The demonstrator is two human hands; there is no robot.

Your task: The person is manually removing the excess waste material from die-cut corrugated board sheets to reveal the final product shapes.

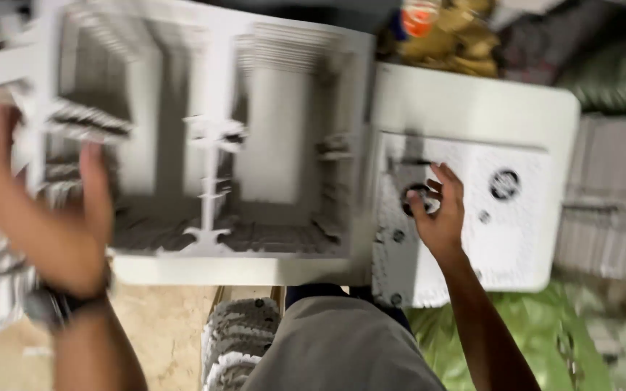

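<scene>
Left hand: the left hand (52,217) is raised at the near-left corner of the big printed sheet (211,137), thumb up against its edge and fingers spread apart — the blur hides whether it actually pinches the sheet, so I cannot tell if it grips or only steadies.
Right hand: the right hand (440,213) lies flat on the small white sheet (472,224), fingers slightly parted, fingertips at a black round mark (416,197); it presses down and clamps nothing.
Big sheet: a grey-and-white printed panel reaching from the left hand across to just beside the right hand, its right edge lying over the left part of the small sheet.
Small sheet: under the right palm, on the white table (472,101), with more black dots beyond and to the right of the fingers.
Around the hands: stacks of paper (610,217) well right of the right hand, a green bag (530,340) below its forearm, another stack (237,340) near the person's lap.
Doing it well: by my reading, keep the right palm flat so the small sheet cannot slide — and move the big sheet from its corner, slowly, so its edge does not drag what lies beneath.
</scene>
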